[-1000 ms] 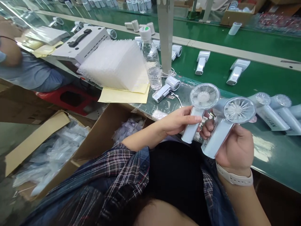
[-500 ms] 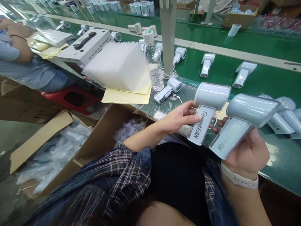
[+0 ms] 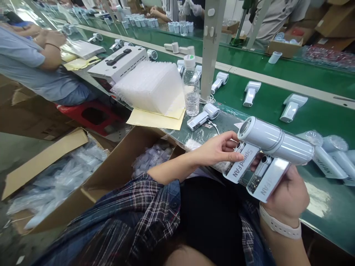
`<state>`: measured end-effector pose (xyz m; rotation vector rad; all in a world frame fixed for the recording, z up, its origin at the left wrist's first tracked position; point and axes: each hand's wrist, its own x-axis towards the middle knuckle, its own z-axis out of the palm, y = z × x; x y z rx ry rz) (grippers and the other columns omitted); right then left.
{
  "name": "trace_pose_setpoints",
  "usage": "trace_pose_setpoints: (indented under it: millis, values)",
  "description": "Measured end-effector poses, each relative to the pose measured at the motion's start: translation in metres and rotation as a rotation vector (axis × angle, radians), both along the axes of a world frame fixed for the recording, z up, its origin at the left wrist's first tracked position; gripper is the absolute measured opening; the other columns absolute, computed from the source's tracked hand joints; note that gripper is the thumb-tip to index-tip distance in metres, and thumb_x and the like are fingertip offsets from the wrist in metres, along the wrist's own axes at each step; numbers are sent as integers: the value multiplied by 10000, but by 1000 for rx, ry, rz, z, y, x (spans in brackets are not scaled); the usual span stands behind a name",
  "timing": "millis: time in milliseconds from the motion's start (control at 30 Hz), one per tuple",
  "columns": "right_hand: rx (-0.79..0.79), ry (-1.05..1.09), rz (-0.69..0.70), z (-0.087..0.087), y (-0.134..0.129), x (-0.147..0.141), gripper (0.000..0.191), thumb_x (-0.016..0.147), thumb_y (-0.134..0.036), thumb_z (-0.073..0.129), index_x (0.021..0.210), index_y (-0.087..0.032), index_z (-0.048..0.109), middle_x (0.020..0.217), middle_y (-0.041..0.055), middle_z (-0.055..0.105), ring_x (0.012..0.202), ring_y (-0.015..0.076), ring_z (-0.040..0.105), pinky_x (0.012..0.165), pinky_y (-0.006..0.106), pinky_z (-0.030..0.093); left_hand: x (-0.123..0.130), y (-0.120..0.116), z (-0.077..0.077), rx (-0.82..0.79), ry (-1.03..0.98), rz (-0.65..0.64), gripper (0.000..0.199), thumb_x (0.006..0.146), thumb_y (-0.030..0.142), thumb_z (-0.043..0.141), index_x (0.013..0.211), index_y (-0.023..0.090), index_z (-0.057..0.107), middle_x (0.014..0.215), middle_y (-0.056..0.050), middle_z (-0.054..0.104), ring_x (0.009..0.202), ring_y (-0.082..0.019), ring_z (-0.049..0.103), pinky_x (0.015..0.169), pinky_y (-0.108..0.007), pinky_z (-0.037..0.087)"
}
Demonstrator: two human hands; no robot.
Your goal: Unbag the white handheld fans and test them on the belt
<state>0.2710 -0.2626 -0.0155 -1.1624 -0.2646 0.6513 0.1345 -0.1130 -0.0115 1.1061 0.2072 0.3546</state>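
Two pale blue handheld fans lettered "Speed FAN" are held up before me, their round heads touching end to end. My left hand (image 3: 222,149) is closed on the handle of the left fan (image 3: 256,131). Around the handle of the right fan (image 3: 295,147) my right hand (image 3: 291,192) is wrapped, its fingers partly hidden behind. Both handles are turned so that their side openings show, with dark parts inside. Beyond my left hand, another fan (image 3: 203,116) with a white cable lies on the bench.
Wrapped fans (image 3: 330,155) lie at the right. More fans (image 3: 252,93) rest on the green belt (image 3: 266,111). A water bottle (image 3: 191,88), a bubble-wrap stack (image 3: 152,87) and a metal post (image 3: 210,48) stand ahead. Open cartons (image 3: 111,173) hold plastic bags. A person sits left.
The two fans have turned from showing their outer sides to showing their handle openings. Their heads, apart before, now meet. The camera view has shifted slightly.
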Motion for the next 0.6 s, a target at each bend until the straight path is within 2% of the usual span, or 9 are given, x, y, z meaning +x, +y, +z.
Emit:
trace_pose_setpoints:
  millis: [100,200,267,333,400,433,500,600]
  values:
    - [87,-99,70,1,-2,0,374,909,-492,635,1109,-199,752,962,69,779,798,260,751,696,427,640,-2,1,2,74,8,0,590,705,405,965,1093,201,571,966,-16,715,825,-136,696,797,-286,535]
    - [140,-399,103,2,-7,1,351,834,-376,778,1150,-235,724,1127,62,778,1042,303,754,968,532,606,-5,5,3,328,25,59,465,733,353,907,1083,175,659,1023,-59,741,936,-211,722,848,-331,552]
    - [143,-615,170,5,-12,4,497,724,-247,884,1188,-252,706,1256,71,760,1255,348,688,1148,603,493,-6,8,4,558,-4,78,369,776,329,849,1091,177,733,1121,-91,771,1124,-280,722,1015,-393,539]
    - [161,-808,262,9,-16,9,620,647,-183,925,1217,-263,695,1367,76,726,1401,377,592,1245,636,381,-7,12,7,769,-67,81,306,871,318,755,1163,231,774,1252,-81,777,1326,-291,659,1230,-453,404]
    - [207,-974,318,13,-18,13,614,668,-218,918,1237,-276,694,1433,58,697,1464,368,539,1289,623,325,-9,15,10,945,-142,100,282,959,329,662,1212,297,784,1319,-45,769,1429,-259,597,1343,-481,220]
    - [225,-1035,332,14,-19,15,591,698,-244,905,1248,-285,694,1454,43,688,1481,354,525,1300,607,316,-10,16,11,1023,-171,119,274,988,342,630,1210,317,789,1318,-33,772,1443,-249,587,1361,-486,166]
    - [255,-1085,339,16,-19,16,541,749,-276,878,1258,-302,696,1476,15,678,1501,328,509,1307,574,323,-12,17,12,1145,-216,145,268,1017,384,600,1189,338,800,1295,-23,783,1445,-240,585,1369,-485,148]
    - [280,-1089,357,12,-18,14,502,803,-281,854,1277,-311,692,1469,12,686,1476,310,545,1288,554,369,-12,17,10,1253,-262,168,271,1037,376,575,1187,356,801,1257,-11,794,1448,-222,574,1354,-468,218]
